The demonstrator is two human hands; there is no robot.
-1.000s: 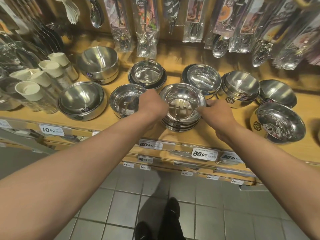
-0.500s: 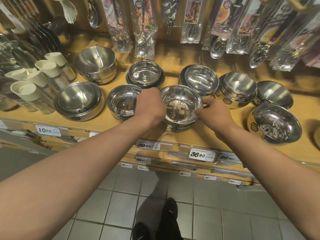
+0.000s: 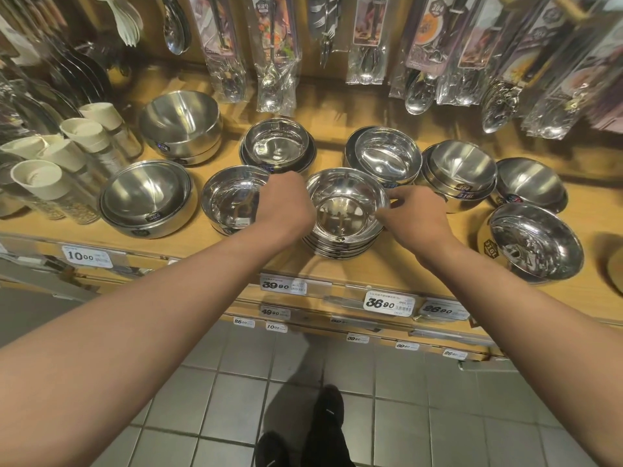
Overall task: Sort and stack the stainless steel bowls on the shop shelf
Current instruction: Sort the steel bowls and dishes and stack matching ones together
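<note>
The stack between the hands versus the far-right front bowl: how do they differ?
The centre stack sits level, several bowls nested; the far-right bowl is tilted and looks single. The left hand and right hand flank the stack; nothing touches the bowl. Both are shiny steel.

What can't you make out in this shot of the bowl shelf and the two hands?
Head view only:
- Fingertips of the left hand: curled behind its back, so its grip on the centre bowl stack is unclear.
- Number of bowls in that stack: only the rim edges show.
- Small print on the 36.90 price tag: too small.
- Round object at the right edge: cut off by the frame.
- Shelf under the right hand: hidden by the hand.
</note>
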